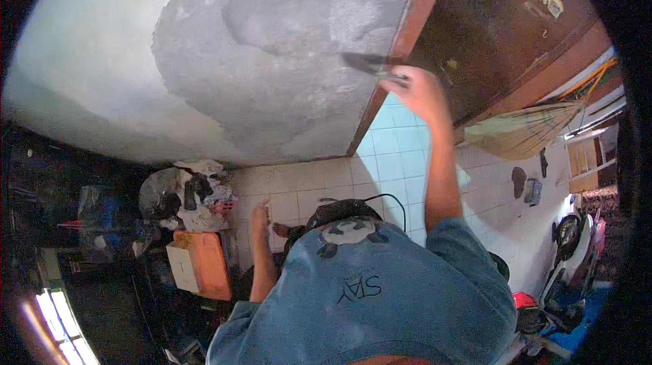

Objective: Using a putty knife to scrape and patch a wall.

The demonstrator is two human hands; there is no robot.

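My right hand [414,90] is raised to the wall at the door frame and closed around a trowel [363,64]. Motion smears the trowel's dark, tapering blade, which points left across a grey patch of plaster [272,59]. Whether the blade touches the plaster I cannot tell. Lighter, rough streaks mark the patch near its upper right. Low at my left side hangs my left hand [260,217], above the tiled floor. Its fingers look stretched out, and nothing shows in them.
A brown door [489,39] stands open beside the reddish frame [387,86]. At left, an orange container [210,263] sits below a heap of cloths [197,195]. A bundled net-like cloth [523,131] hangs at right, and a motorbike [567,249] stands beyond it.
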